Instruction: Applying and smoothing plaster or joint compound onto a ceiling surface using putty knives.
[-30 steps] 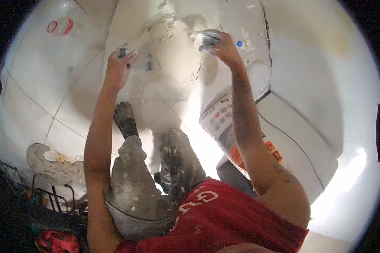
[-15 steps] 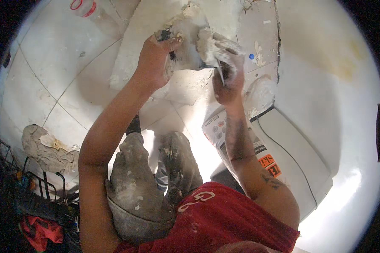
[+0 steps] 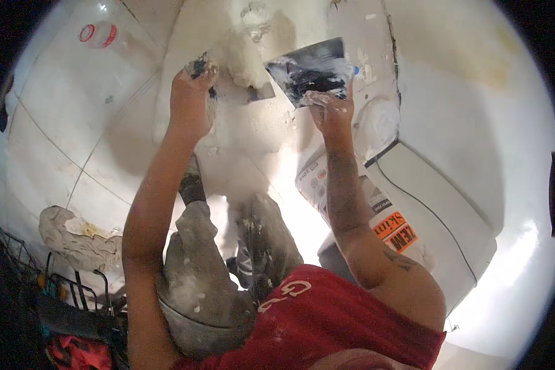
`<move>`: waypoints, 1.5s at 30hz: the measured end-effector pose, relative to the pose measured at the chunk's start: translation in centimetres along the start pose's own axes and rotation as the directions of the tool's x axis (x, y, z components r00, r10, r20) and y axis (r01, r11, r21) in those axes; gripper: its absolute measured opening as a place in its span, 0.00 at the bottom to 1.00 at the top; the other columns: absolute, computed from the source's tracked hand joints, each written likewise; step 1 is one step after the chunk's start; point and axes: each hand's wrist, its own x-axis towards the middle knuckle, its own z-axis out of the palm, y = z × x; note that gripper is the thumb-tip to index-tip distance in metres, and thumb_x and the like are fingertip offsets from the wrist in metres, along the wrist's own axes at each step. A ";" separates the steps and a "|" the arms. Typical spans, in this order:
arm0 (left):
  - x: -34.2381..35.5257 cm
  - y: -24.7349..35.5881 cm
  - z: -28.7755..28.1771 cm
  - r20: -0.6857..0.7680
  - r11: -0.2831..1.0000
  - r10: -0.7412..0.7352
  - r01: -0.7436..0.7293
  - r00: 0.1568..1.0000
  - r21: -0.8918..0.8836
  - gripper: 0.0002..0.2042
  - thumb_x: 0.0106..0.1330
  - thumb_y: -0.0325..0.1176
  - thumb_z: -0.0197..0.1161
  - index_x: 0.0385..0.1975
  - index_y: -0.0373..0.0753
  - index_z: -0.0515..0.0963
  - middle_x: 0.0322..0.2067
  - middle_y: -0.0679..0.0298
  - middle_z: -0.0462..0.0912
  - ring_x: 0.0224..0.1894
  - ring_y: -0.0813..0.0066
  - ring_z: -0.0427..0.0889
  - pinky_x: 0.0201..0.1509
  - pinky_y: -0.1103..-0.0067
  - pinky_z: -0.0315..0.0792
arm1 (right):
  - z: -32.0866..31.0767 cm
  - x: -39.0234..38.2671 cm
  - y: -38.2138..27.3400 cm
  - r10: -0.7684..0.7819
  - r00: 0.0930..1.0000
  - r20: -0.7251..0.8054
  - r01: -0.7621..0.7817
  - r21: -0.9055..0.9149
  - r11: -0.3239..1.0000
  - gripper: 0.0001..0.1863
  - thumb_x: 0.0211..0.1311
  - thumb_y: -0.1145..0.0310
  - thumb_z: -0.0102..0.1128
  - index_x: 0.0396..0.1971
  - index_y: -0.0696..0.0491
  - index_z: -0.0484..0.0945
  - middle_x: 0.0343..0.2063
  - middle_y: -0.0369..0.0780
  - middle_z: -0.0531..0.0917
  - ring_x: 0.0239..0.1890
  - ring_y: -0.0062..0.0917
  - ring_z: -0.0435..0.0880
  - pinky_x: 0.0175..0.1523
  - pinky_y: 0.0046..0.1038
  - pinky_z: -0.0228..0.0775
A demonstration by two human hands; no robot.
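My left hand (image 3: 191, 102) is closed around the dark, plaster-crusted handle of a trowel (image 3: 266, 92), whose metal blade points right. A thick lump of off-white plaster (image 3: 245, 60) sits on that blade. To its right, my right hand (image 3: 332, 112) grips the lower edge of a flat, dark, roughly rectangular spreader (image 3: 308, 65). White plaster smears cover the spreader's face, and wet plaster coats my right fingers. A narrow gap separates the two tools. Both are held over a pale, plaster-spotted board (image 3: 172, 117); the trowel blade's underside is hidden.
A clear bottle with a red rim (image 3: 98, 35) lies at the far left. A blue cap (image 3: 356, 70) is beside the spreader. Near my right arm are a printed bag (image 3: 391, 228) and a white box-like thing (image 3: 431, 203) with a cord. A crumpled grey cloth-like heap (image 3: 74, 240) and a black wire rack (image 3: 83, 287) are at left.
My hands have moved apart, the left one leftward with the trowel. The spreader in my right hand has turned, and its dark, smeared face now shows.
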 end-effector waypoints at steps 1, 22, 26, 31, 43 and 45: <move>0.1 0.3 0.5 0.186 0.620 -0.555 0.552 0.811 -0.558 0.09 0.51 0.28 0.54 0.32 0.34 0.70 0.28 0.59 0.72 0.30 0.67 0.71 0.34 0.75 0.66 | 0.8 -0.6 -2.7 -0.045 0.999 -0.011 0.044 0.502 0.864 0.29 0.45 0.81 0.49 0.50 0.55 0.50 0.35 0.46 0.73 0.36 0.31 0.74 0.43 0.28 0.69; 1.0 0.7 6.2 0.206 0.464 -0.749 0.720 0.630 -0.516 0.10 0.55 0.32 0.50 0.23 0.30 0.70 0.16 0.61 0.71 0.18 0.74 0.67 0.24 0.78 0.63 | 7.6 -1.8 -8.6 -0.295 0.949 -0.112 0.218 -0.443 0.869 0.14 0.40 0.82 0.47 0.32 0.56 0.65 0.27 0.44 0.68 0.29 0.39 0.71 0.31 0.32 0.66; 1.4 0.7 7.0 0.163 0.585 -0.706 0.697 0.689 -0.415 0.10 0.55 0.32 0.51 0.23 0.29 0.71 0.17 0.57 0.73 0.19 0.69 0.70 0.26 0.75 0.64 | 8.5 -0.5 -8.3 -0.303 0.952 -0.034 0.237 -0.540 0.807 0.18 0.37 0.83 0.46 0.34 0.57 0.63 0.28 0.46 0.68 0.29 0.41 0.71 0.31 0.35 0.66; 1.8 1.1 7.2 0.118 0.724 -0.566 0.560 0.816 -0.403 0.10 0.54 0.32 0.51 0.23 0.29 0.71 0.18 0.54 0.74 0.21 0.65 0.72 0.28 0.74 0.64 | 6.8 4.7 -5.7 -0.289 0.955 -0.069 0.176 -0.651 0.738 0.18 0.37 0.80 0.48 0.34 0.60 0.62 0.35 0.50 0.70 0.32 0.43 0.73 0.33 0.36 0.67; -2.2 -2.4 3.5 0.260 0.311 -0.836 0.808 0.483 -0.500 0.09 0.54 0.31 0.52 0.27 0.29 0.72 0.20 0.61 0.73 0.21 0.77 0.67 0.27 0.79 0.62 | 2.0 8.2 -3.8 -0.276 0.937 0.213 0.348 -0.618 0.705 0.22 0.35 0.76 0.53 0.38 0.58 0.65 0.35 0.49 0.70 0.37 0.44 0.69 0.41 0.36 0.63; -2.2 -2.3 3.2 0.354 0.276 -0.821 0.854 0.449 -0.441 0.05 0.54 0.25 0.51 0.27 0.30 0.70 0.19 0.66 0.69 0.21 0.81 0.63 0.25 0.82 0.59 | 3.4 8.5 0.3 -0.465 0.846 0.261 0.511 -0.645 0.569 0.23 0.35 0.76 0.53 0.39 0.55 0.66 0.38 0.47 0.70 0.39 0.41 0.69 0.44 0.34 0.64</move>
